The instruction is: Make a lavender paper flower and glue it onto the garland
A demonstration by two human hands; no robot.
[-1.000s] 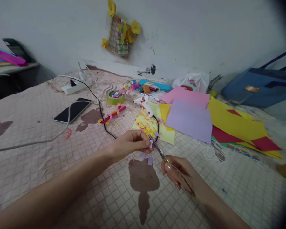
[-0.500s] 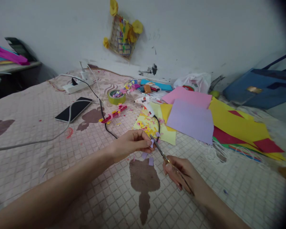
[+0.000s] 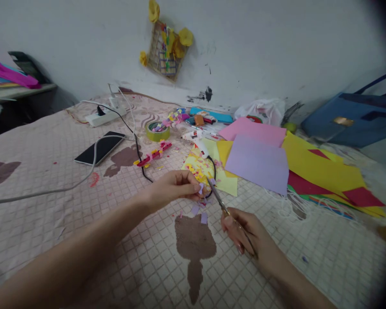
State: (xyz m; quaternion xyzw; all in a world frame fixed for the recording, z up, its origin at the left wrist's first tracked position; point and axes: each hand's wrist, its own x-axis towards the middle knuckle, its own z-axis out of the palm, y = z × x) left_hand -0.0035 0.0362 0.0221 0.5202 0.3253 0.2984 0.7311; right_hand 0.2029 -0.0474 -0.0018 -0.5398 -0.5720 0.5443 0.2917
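Between the thumb and fingers of my left hand (image 3: 180, 185) is a small piece of purple paper (image 3: 201, 188). My right hand (image 3: 244, 229) grips a pair of scissors (image 3: 221, 203) by the handles, with the blades pointing up and left, just to the right of the pinched piece and apart from it. On the cloth below lie small purple paper squares (image 3: 203, 218). Behind my left hand, a pale yellow sheet (image 3: 227, 184) carries many tiny yellow and pink scraps (image 3: 194, 168). A white glue gun (image 3: 202, 148) rests at its far edge.
Purple (image 3: 257, 163) and pink sheets (image 3: 254, 129) lie to the right, beside yellow sheets (image 3: 321, 167) and loose white string (image 3: 296, 208). Left of centre are a decorated red stick (image 3: 152, 154), a tape roll (image 3: 157, 131), a phone (image 3: 100, 148), cables and a power strip (image 3: 104, 116).
The scissor blades have come away from the purple piece, leaving a gap. My left hand has shifted slightly left and up with the piece.
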